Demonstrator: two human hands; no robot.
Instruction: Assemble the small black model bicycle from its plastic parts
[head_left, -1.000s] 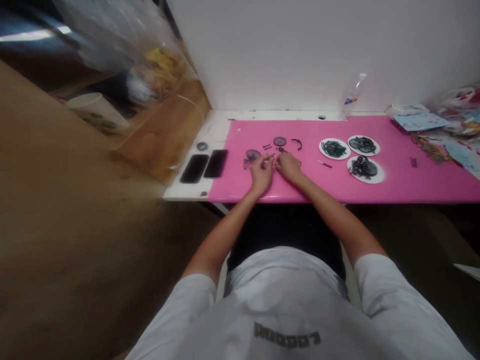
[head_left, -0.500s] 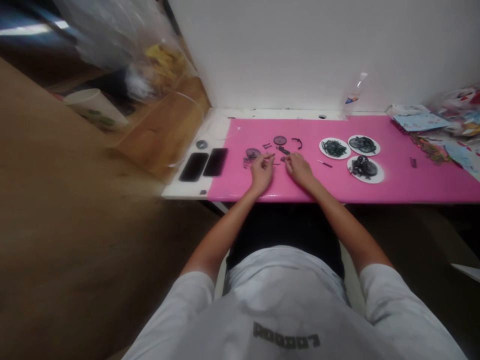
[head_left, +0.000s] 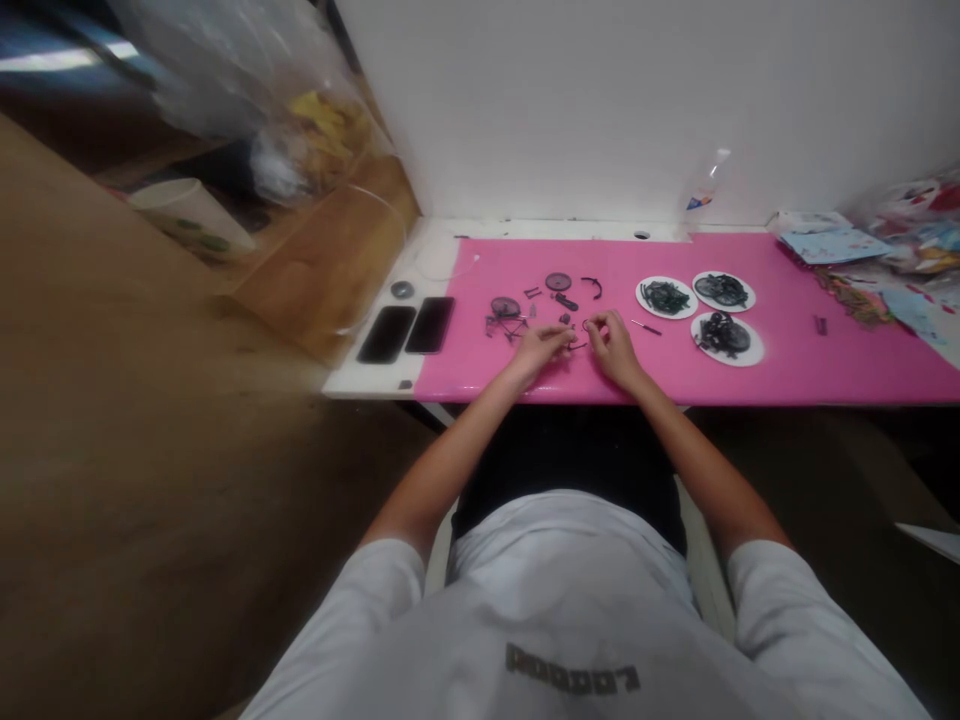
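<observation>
My left hand (head_left: 546,350) has its fingertips pinched on a small dark part, low over the pink mat (head_left: 480,375). Close beside it on the right, my right hand (head_left: 611,347) is closed at the fingertips on something too small to name. Left of my hands lies a dark frame with a wheel (head_left: 505,307) on it. Beyond them are a loose dark wheel (head_left: 558,282), a dark elongated part (head_left: 565,301), a curved black part (head_left: 592,287) and small pieces (head_left: 532,293). A screwdriver (head_left: 646,327) lies right of my right hand.
Three white plates hold dark parts: green-black strips (head_left: 665,297), wheels (head_left: 724,290) and mixed black pieces (head_left: 724,337). Two phones (head_left: 386,335) (head_left: 430,325) lie at the left. A bottle (head_left: 707,185) stands at the back, papers and bags (head_left: 836,243) at the right.
My left hand has moved right and slightly nearer the table's front edge. My right hand has shifted a little to the right. The frame with the wheel is less covered.
</observation>
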